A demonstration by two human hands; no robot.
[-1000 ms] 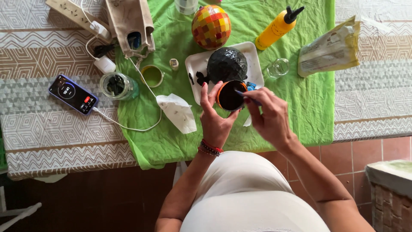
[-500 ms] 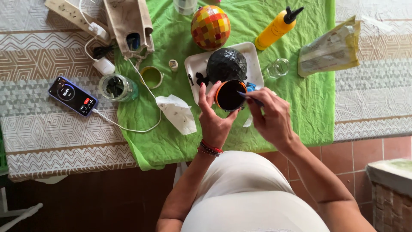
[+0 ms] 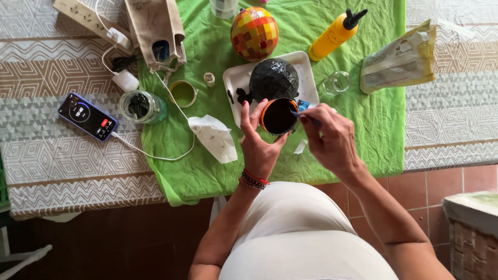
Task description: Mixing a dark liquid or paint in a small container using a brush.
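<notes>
Our left hand held the paint pot in its grip; our right hand pinched a brush at its rim

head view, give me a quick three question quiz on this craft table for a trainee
1. True or false: the left hand holds the small orange-rimmed pot of black paint.
2. Which thing lies on the white tray? A) the black ball B) the phone C) the yellow bottle
3. What does the right hand hold at the pot's rim?

Key:
1. True; its fingers wrap the pot from below.
2. A; the phone lies on the patterned cloth to the left, and the bottle on the green cloth.
3. A thin brush with its tip at the pot.
</notes>
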